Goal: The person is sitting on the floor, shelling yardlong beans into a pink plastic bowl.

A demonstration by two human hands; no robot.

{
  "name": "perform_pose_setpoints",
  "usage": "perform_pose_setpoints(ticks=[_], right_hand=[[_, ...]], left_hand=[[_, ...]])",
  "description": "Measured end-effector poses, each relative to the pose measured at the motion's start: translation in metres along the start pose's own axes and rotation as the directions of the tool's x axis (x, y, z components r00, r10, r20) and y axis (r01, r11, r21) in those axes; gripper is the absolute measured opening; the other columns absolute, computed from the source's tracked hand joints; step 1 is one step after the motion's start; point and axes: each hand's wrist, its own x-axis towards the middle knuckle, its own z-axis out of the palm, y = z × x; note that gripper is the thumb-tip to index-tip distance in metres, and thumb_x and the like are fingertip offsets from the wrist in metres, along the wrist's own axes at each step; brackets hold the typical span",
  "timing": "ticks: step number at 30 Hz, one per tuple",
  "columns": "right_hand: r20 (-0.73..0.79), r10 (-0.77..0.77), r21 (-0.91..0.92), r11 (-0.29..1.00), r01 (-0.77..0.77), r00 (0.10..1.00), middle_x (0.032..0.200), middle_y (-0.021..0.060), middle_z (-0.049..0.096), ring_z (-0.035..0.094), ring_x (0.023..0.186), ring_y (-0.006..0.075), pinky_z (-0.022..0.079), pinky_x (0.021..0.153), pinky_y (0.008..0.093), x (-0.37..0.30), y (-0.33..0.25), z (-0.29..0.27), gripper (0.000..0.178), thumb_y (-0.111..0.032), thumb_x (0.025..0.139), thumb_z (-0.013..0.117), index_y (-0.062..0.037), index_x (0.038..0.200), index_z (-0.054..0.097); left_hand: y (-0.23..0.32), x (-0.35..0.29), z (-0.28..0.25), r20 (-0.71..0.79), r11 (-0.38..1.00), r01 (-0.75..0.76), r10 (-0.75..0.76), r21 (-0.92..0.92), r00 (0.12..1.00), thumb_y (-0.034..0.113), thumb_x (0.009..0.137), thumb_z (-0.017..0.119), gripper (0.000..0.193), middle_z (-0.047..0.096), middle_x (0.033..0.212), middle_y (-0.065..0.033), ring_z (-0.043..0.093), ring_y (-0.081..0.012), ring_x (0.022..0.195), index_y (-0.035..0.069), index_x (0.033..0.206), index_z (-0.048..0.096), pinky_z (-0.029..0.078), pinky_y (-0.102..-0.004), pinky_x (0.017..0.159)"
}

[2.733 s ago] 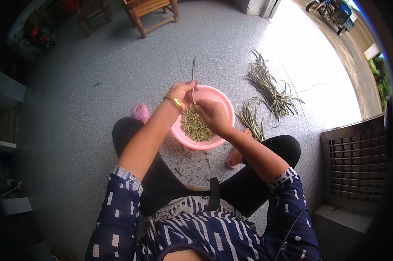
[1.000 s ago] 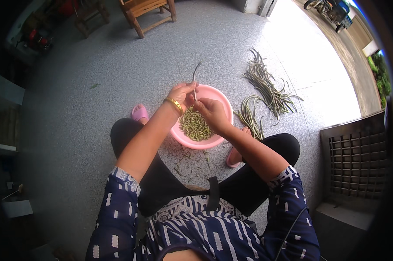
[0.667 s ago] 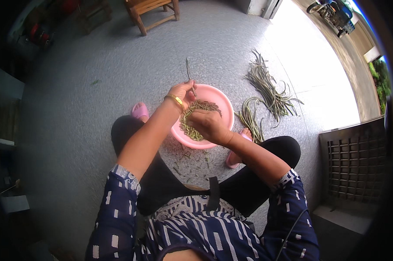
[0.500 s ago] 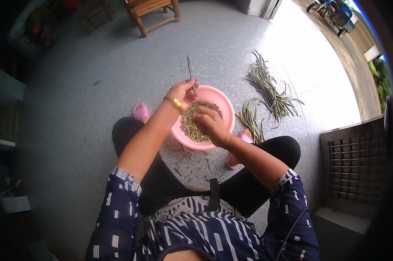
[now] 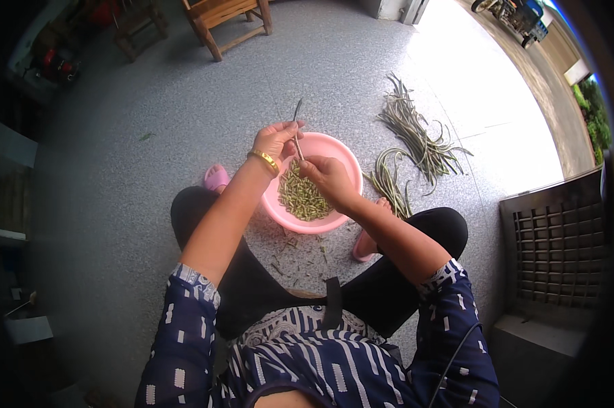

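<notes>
Left hand (image 5: 274,141): thumb and fingers closed on a thin long bean (image 5: 299,147), tip protruding beyond the grip. Right hand (image 5: 329,178): pinching the near end of the same bean; whether the palm hides loose bits, cannot tell. Bean spans the gap between the hands, above the far left part of a pink basin (image 5: 352,163). Short pieces (image 5: 301,198) lie in the basin, below and left of the right hand.

Risks (judgement): a sharp snap could fling a piece over the rim, since the left hand works close to it; scraps (image 5: 293,240) lie on the floor nearer the body than both hands. A limp bean might bend or tear raggedly. Uneven finger spacing would likely give unequal lengths.
</notes>
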Motion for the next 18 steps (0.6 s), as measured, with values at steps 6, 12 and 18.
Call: perform_pose_setpoints(ticks=[6,12,18], right_hand=[[0.145,-0.427,-0.383,0.807,0.448,0.893,0.065,0.0093,0.055,0.052,0.055,0.0258,0.041,0.051,0.0325,-0.003,-0.015,-0.006,0.01,-0.013,0.075,0.055,-0.0035,0.074,0.053],[0.111,-0.397,-0.225,0.883,0.412,0.911,0.07,0.0051,0.055,0.053,0.057,0.0135,0.043,0.052,0.0261,-0.02,-0.032,0.005,0.007,-0.01,0.077,0.054,-0.0031,0.079,0.055],[0.284,0.191,0.64,0.692,-0.334,0.94,0.054,-0.0031,0.035,0.03,0.043,0.0033,0.022,0.037,0.0183,-0.006,-0.006,-0.009,0.015,-0.02,0.076,0.044,-0.0067,0.07,0.044]], left_hand=[[-0.005,-0.01,0.011,-0.028,0.985,0.154,-0.157,-0.074,0.987,0.012,0.079,0.053,0.015,0.055,0.07,-0.0012,0.048,-0.0038,0.054,0.003,0.091,0.055,0.041,-0.0165,0.048],[-0.009,0.007,-0.011,-0.164,0.962,0.116,-0.16,-0.247,0.973,0.012,0.08,0.053,0.01,0.053,0.07,-0.0012,0.046,-0.0033,0.051,0.005,0.086,0.054,0.04,-0.0134,0.046],[-0.003,0.0,0.0,-0.071,0.991,0.036,-0.045,-0.126,0.996,0.013,0.079,0.054,0.01,0.054,0.068,-0.0028,0.047,-0.0029,0.048,0.005,0.085,0.055,0.041,-0.0131,0.044]])
